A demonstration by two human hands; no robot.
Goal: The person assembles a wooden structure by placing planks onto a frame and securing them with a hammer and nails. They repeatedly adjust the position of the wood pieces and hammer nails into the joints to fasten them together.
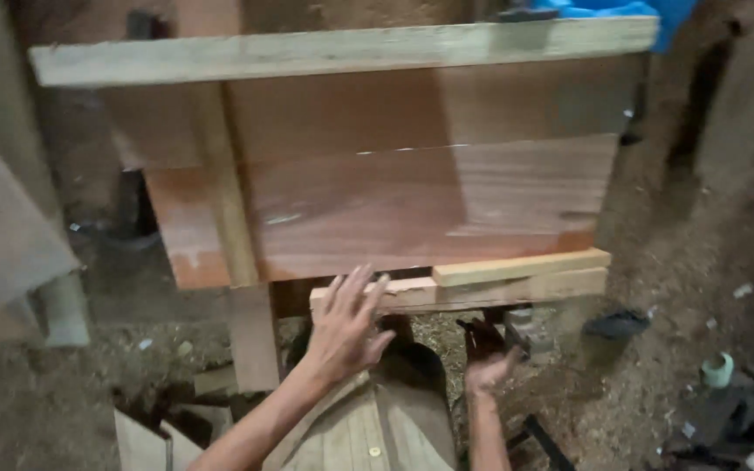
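Note:
A reddish-brown plywood panel [412, 205] lies on a frame of pale wooden battens. One long batten [333, 51] runs along its far edge and another batten [229, 201] crosses it from far to near. Two shorter pale battens [525, 277] stick out under its near edge. My left hand [346, 327] is open with fingers spread, its fingertips by the end of the lower short batten. My right hand [486, 358] is lower and to the right, palm turned up, fingers loosely apart, holding nothing.
The ground is dirt strewn with sawdust and scraps. A wooden post [253, 336] stands under the panel. A blue plastic thing [613, 10] is at the far right. A dark shoe-like thing [617, 324] and a small green cup [717, 370] lie at right. A grey sheet [2, 235] leans at left.

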